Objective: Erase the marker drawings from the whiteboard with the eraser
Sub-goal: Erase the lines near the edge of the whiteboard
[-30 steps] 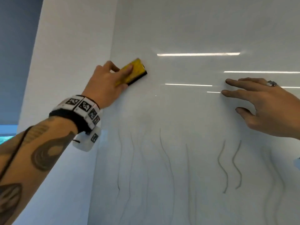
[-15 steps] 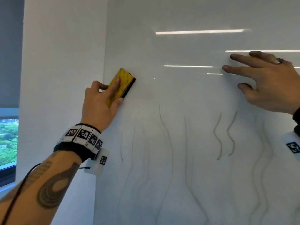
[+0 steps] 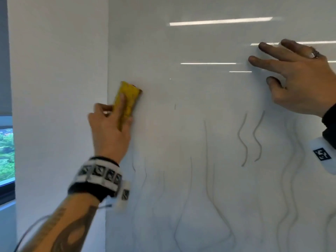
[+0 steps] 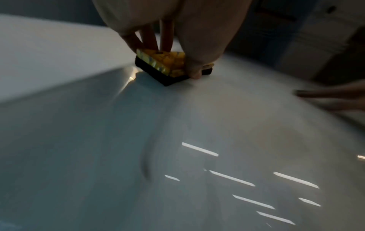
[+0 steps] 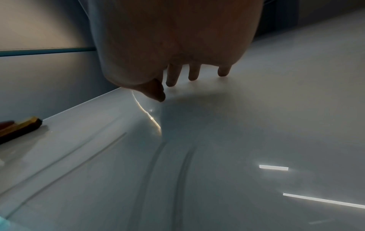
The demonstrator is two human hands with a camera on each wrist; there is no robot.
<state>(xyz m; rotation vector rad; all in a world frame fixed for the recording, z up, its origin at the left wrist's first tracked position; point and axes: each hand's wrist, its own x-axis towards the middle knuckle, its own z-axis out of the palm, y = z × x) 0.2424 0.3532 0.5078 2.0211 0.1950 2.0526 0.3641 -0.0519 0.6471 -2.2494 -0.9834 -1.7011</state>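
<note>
My left hand (image 3: 111,128) grips a yellow eraser (image 3: 128,100) with a black felt base and presses it flat on the whiteboard (image 3: 200,99), close to the board's left edge. In the left wrist view the eraser (image 4: 168,65) sits pinched between thumb and fingers. Faint grey wavy marker lines (image 3: 243,140) run down the board's lower half; two darker ones show below my right hand. My right hand (image 3: 294,77) lies spread on the board at the upper right, fingertips (image 5: 171,81) touching it and holding nothing. The eraser (image 5: 21,128) also shows at the far left of the right wrist view.
A plain white wall (image 3: 58,106) borders the board on the left. Beyond it, at the far left, a window (image 3: 6,153) shows green trees. Ceiling lights reflect as bright streaks (image 3: 220,21) on the board's upper part.
My left hand has swept the eraser down and leftward along the board's left edge, turning it more upright. The right hand stays spread on the board.
</note>
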